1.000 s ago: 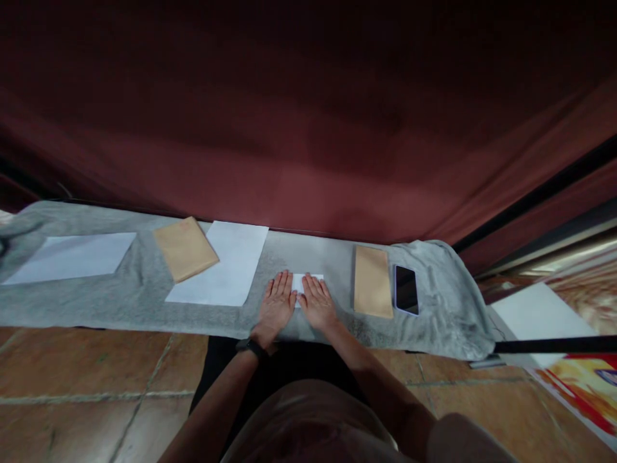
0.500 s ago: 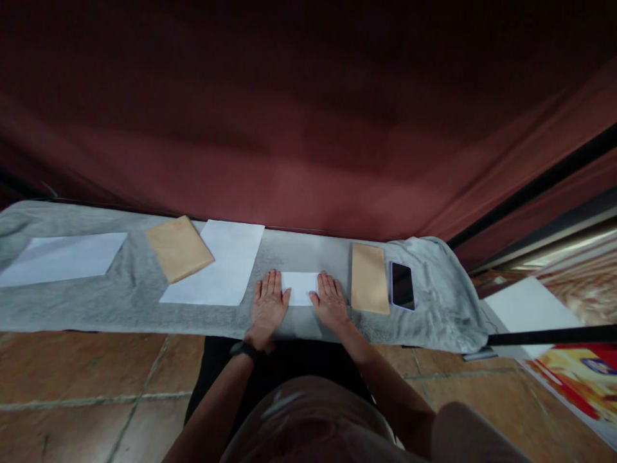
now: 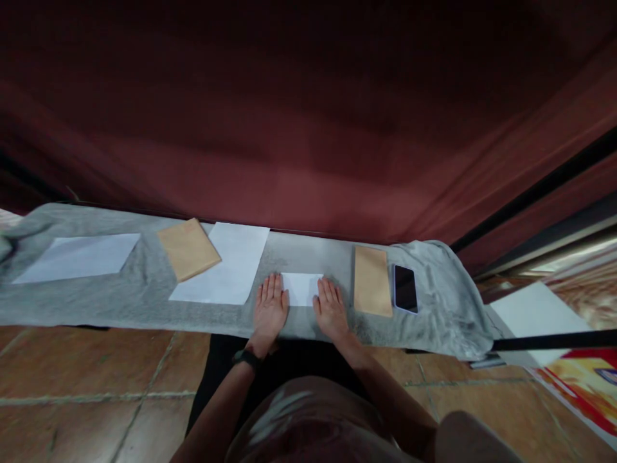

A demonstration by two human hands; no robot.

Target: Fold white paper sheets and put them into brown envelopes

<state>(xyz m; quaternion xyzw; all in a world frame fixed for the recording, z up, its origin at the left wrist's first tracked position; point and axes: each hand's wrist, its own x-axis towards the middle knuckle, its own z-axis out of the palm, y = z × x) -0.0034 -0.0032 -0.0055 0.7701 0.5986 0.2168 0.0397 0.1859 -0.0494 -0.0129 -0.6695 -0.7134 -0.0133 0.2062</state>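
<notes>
A small white sheet of paper (image 3: 301, 289), perhaps folded, lies flat on the grey cloth between my hands. My left hand (image 3: 270, 310) rests flat at its left edge, fingers stretched out and pointing away from me. At the right edge lies my right hand (image 3: 331, 310), also flat with straight fingers. Neither hand grips anything. To the left, a larger white sheet (image 3: 241, 263) lies partly under a brown envelope (image 3: 189, 249). Right of my right hand is a second brown envelope (image 3: 372, 283).
A dark-screened phone (image 3: 405, 289) lies beside the right envelope. Another white sheet (image 3: 80, 257) is at the far left. The narrow table has a grey cloth (image 3: 308, 254); a dark red curtain (image 3: 308, 161) hangs behind it. A black bar (image 3: 540, 341) stands off the right end.
The view has shifted slightly, so the table things sit a little further right. My hands remain flat at the small paper's edges, with slightly more of its upper right corner showing.
</notes>
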